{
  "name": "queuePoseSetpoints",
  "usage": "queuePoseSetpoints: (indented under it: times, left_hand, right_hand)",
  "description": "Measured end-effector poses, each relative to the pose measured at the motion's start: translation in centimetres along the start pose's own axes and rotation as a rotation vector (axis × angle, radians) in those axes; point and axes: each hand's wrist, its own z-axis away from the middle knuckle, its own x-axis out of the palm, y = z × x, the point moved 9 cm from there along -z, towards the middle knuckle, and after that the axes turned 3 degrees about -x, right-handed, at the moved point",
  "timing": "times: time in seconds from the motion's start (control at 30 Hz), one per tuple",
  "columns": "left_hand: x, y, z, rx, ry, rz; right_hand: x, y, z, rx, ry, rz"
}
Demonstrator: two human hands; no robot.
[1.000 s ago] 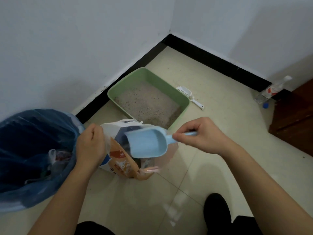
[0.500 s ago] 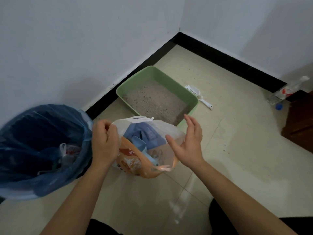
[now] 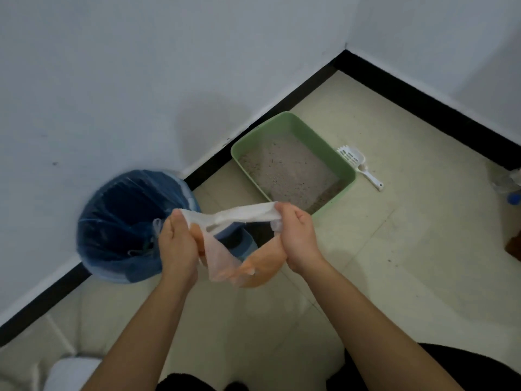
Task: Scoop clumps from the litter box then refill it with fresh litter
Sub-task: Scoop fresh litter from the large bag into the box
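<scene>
A: Changed?
B: The scoop's in the bag [image 3: 253, 266]; left hand [image 3: 177, 244] and right hand [image 3: 298, 238] now pinch its mouth with curled fingers, near the box [image 3: 349, 173].
A: Meaning?
B: Refill likely done; bag closing.

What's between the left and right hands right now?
The litter bag: its white top edge stretches from the left hand to the right hand, and both hands grip it. The head view shows this.
</scene>
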Motion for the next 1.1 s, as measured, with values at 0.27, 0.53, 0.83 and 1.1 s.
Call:
queuePoseSetpoints:
  times: [0.27,0.53,0.83,1.1]
  left_hand:
    - [-7.0,17.6,9.5,-0.019,0.028,0.099]
    - [-20.6,37.6,24.5,0.05,0.127,0.128]
    - [-37.6,42.7,41.1,0.123,0.532,0.31]
    - [-54.9,35.3,59.1,0.094,0.907,0.37]
  right_hand:
    - [1.9,-21.9,9.3,-0.15,-0.133,0.051]
    - [5.6,-46.9,24.6,-0.303,-0.266,0.416]
    - [14.3,-57.5,42.1,-0.518,-0.675,0.38]
    - [23.3,-52.2,62.5,-0.53,-1.093,0.433]
